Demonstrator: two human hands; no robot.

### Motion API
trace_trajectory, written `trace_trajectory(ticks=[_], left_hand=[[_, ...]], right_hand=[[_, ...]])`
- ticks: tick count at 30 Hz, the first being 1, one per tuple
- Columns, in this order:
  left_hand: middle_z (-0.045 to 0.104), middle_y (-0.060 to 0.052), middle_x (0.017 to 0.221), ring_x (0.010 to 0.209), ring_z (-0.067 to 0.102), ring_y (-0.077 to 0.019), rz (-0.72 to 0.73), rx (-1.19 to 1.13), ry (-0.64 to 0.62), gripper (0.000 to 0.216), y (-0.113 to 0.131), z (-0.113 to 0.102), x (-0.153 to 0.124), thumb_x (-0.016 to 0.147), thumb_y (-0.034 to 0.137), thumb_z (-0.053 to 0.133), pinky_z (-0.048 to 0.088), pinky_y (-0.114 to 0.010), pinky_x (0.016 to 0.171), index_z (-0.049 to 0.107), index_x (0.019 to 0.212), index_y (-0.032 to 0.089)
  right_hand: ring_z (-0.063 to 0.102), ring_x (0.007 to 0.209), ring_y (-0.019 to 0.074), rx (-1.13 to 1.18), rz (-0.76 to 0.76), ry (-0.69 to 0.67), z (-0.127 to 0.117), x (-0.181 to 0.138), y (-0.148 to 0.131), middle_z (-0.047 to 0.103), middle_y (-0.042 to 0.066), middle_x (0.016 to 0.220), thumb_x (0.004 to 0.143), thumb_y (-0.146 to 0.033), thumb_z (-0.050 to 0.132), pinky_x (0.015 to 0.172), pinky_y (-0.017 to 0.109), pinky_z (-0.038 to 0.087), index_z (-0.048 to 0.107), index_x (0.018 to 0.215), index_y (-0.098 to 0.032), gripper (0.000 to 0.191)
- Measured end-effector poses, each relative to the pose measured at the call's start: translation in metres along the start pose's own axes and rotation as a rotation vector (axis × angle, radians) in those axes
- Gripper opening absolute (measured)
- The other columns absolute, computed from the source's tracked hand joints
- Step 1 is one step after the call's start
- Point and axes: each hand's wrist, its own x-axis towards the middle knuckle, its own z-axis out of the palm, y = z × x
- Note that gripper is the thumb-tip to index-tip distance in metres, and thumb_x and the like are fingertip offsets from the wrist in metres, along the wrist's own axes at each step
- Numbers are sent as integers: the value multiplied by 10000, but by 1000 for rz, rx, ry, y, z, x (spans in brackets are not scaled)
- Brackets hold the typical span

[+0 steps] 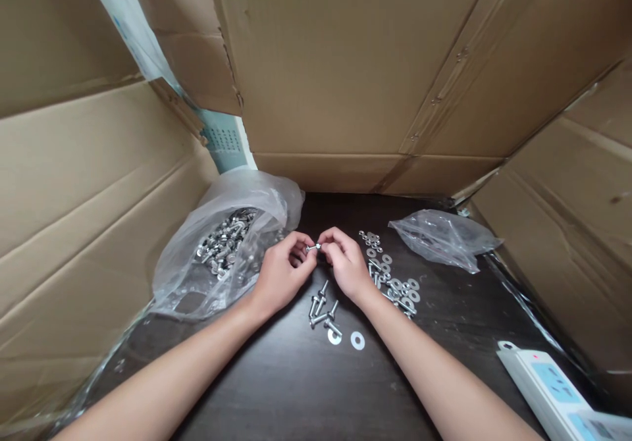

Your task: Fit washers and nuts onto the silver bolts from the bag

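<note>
Between my two hands, a small silvery bolt [312, 248] is held level above the dark table. My left hand [286, 263] pinches its left end between thumb and fingers. At its right end, where a nut [318, 246] shows, the thumb and forefinger of my right hand [345, 260] are closed. Just below the hands lie several bolts [320, 306] in a loose cluster. Two flat washers [358, 341] are near them, one partly under a bolt. Beside my right wrist spreads a pile of washers, nuts and bolts [390, 280], partly hidden by the forearm.
A clear plastic bag [172, 276] full of metal fasteners [222, 247] stands open at the left. Another clear bag [444, 237] lies flat at the back right. A white power strip [538, 388] is at the front right. Cardboard walls [355, 66] enclose the table [276, 388].
</note>
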Motion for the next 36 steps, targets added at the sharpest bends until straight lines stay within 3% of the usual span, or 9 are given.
trace_trajectory(ticks=[19,26,33,36], left_hand=[[692,-8,824,729,640,-133,17,-5,-26,80,1,-1,0,879,225,604,503,-235,665,646,936,187],[685,-3,817,722,635,-129,26,-19,-6,79,1,-1,-2,889,233,603,498,-227,664,641,943,189],[685,-6,812,725,641,-135,38,-24,-3,82,1,-2,-2,901,230,590,496,-227,655,635,953,187],[691,-8,817,725,643,-134,49,-16,-11,80,0,-2,-2,900,221,591,498,-225,656,638,954,185]], right_hand=[[443,633,145,-121,-43,-45,1,-2,-2,479,-22,644,883,-353,505,602,275,346,531,672,-207,259],[419,615,139,-129,-28,-47,2,-2,1,423,-28,626,943,-457,483,579,274,337,465,643,-212,388],[484,648,167,-78,-59,-41,1,-2,-1,513,-8,670,900,-360,511,609,282,389,634,822,-209,209],[486,650,167,-110,-74,-61,1,-3,-4,511,-6,658,888,-349,519,615,283,387,620,773,-206,209]])
